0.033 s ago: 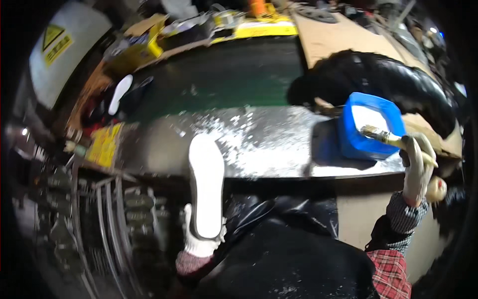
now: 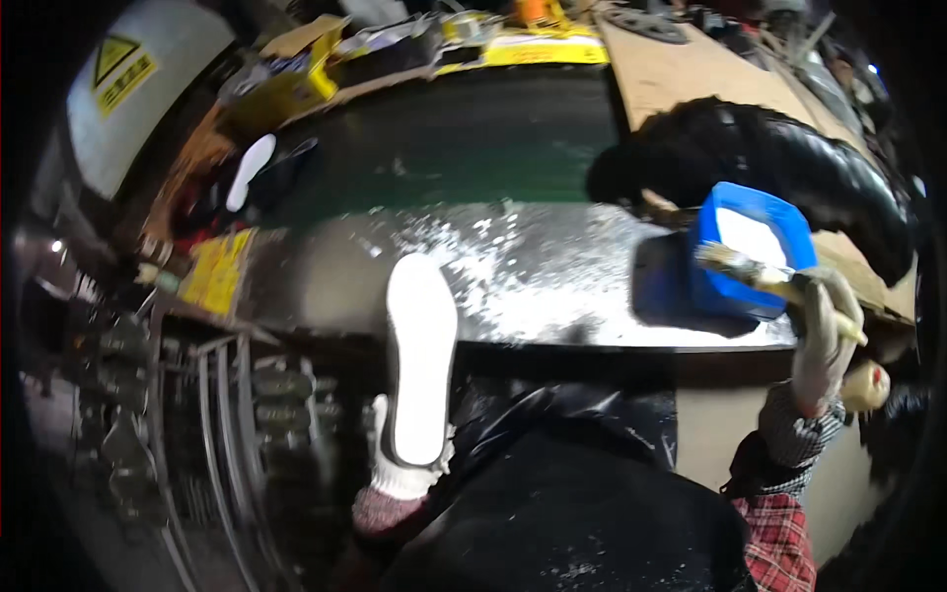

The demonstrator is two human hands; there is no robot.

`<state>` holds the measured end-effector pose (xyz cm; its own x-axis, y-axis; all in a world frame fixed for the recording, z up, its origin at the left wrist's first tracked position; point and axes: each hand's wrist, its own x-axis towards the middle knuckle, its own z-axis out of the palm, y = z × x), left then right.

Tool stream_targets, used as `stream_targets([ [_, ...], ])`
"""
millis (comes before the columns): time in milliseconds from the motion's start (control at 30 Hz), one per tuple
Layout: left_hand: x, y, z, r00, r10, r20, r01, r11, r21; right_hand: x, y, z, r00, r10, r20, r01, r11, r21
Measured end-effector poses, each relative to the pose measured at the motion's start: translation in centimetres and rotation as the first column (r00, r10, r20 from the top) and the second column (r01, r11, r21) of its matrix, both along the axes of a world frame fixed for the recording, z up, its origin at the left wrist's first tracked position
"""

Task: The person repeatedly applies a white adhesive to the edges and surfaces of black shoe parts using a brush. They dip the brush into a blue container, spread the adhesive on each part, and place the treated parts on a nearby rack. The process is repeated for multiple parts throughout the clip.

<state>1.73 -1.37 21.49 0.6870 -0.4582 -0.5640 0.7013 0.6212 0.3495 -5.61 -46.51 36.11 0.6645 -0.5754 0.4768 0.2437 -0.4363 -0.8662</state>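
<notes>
A white shoe sole point(image 2: 422, 355) with a thin dark rim lies face up over my left hand point(image 2: 400, 478), toe end pointing away from me. Only the white glove's cuff and edges show; the fingers are hidden beneath the sole. On the right, my gloved right hand point(image 2: 831, 331) is closed around the handle of a paintbrush point(image 2: 760, 273). The brush's bristles point left, over the near rim of a blue tub point(image 2: 728, 296). White liquid point(image 2: 750, 235) shows inside the tub, which stands on the metal bench.
White spatters mark the metal bench top point(image 2: 552, 257); a dark green belt point(image 2: 473, 148) runs behind it. A shiny black padded bundle point(image 2: 769, 148) lies behind the tub. Another white sole point(image 2: 251, 172) is at far left. Metal racks point(image 2: 227, 424) stand at lower left.
The brush's bristles have moved left across the tub, from over the white liquid to the near-left rim. The whole view has shifted slightly; the left hand still holds the sole.
</notes>
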Motion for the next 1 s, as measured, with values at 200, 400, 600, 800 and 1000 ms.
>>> stream_targets([
  [200,0.7,0.6,-3.4,0.997,-0.025,0.067,0.033,0.991,-0.129,12.9,16.2,-3.6,0.660,0.728,-0.186,-0.736,0.576,-0.355],
  [400,0.4,2.8,-8.1,0.981,-0.139,-0.134,0.007,0.720,-0.694,17.0,16.1,-6.8,0.593,0.750,-0.293,-0.672,0.662,0.333],
  [600,1.6,2.6,-7.7,0.958,-0.258,0.122,0.260,0.613,-0.746,17.1,17.9,-5.3,0.671,0.730,-0.130,-0.686,0.677,0.266],
  [800,1.2,0.7,-4.1,0.974,-0.050,-0.221,-0.129,0.678,-0.723,15.6,20.1,-1.1,0.438,0.796,-0.418,-0.883,0.294,-0.365],
  [1000,1.7,-0.3,-3.0,0.990,0.007,-0.138,-0.084,0.820,-0.566,12.3,19.3,-3.8,0.479,0.839,-0.257,-0.735,0.543,0.405],
])
